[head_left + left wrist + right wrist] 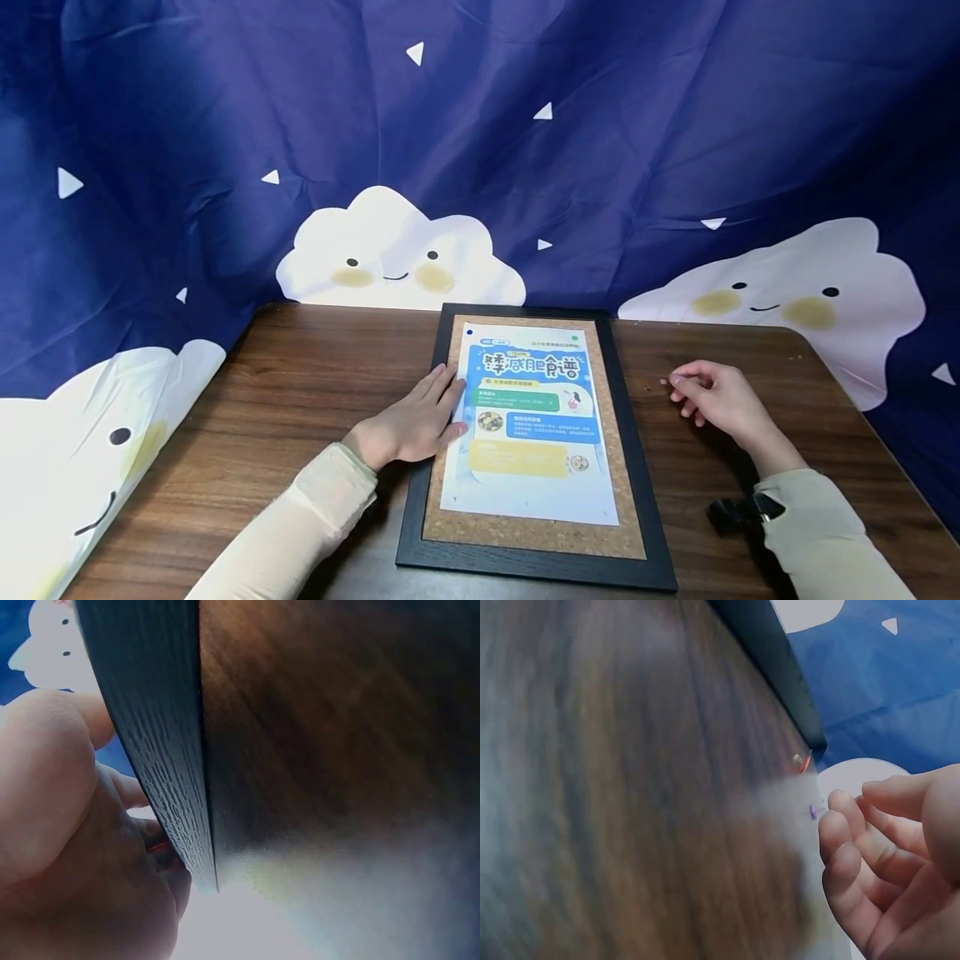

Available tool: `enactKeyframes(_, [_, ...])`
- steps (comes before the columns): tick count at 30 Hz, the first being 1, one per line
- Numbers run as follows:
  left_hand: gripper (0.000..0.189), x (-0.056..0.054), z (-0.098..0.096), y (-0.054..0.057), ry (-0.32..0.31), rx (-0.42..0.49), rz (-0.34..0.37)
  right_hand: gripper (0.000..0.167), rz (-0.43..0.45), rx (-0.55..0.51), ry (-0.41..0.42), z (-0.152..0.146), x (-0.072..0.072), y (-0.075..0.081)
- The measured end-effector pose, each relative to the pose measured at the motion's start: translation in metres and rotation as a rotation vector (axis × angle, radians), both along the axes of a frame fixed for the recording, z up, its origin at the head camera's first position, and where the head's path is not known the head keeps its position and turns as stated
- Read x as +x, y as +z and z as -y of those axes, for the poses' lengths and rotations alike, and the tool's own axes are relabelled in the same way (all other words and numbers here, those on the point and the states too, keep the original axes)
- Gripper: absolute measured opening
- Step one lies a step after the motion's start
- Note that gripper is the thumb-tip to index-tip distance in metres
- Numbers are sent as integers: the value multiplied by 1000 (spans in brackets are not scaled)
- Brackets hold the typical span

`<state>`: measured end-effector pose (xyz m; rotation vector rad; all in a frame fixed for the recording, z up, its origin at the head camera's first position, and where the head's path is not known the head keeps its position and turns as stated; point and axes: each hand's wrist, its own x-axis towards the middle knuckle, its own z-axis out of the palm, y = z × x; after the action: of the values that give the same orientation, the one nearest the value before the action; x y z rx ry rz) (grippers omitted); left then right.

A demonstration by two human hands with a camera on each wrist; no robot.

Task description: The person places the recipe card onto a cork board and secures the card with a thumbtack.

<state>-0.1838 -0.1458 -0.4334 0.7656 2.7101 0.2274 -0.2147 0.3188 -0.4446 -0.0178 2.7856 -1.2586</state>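
Note:
A black-framed cork board point(456, 523) lies on the table with a printed poster point(534, 500) on it. A blue push pin point(469, 332) sits in the poster's top left corner, a green push pin point(574, 338) in its top right. My left hand point(420, 421) rests flat across the board's left frame bar point(154, 712), fingertips on the poster's edge. Right of the board, my right hand point(716, 398) hovers low with loosely bent fingers. Just beyond its fingertips is a purple push pin point(814, 812); contact is unclear. A red push pin point(805, 763) lies slightly farther off.
The brown wooden table point(315, 367) has a rounded far right corner. Behind it hangs a dark blue cloth point(480, 150) with white clouds and triangles. A black strap with a small device point(738, 512) is on the right wrist.

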Motion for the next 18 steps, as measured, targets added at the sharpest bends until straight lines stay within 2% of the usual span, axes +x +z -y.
enactKeyframes(12, [73,0,0,3,6,-6,6,24,2,157,-6,4,-12,-5])
enactKeyframes(17, [74,1,0,4,9,22,29,20,15,181,-14,5,-14,-7])
enactKeyframes(18, [75,-1,2,-2,5,43,23,19,16,182,-13,5,-14,-7])
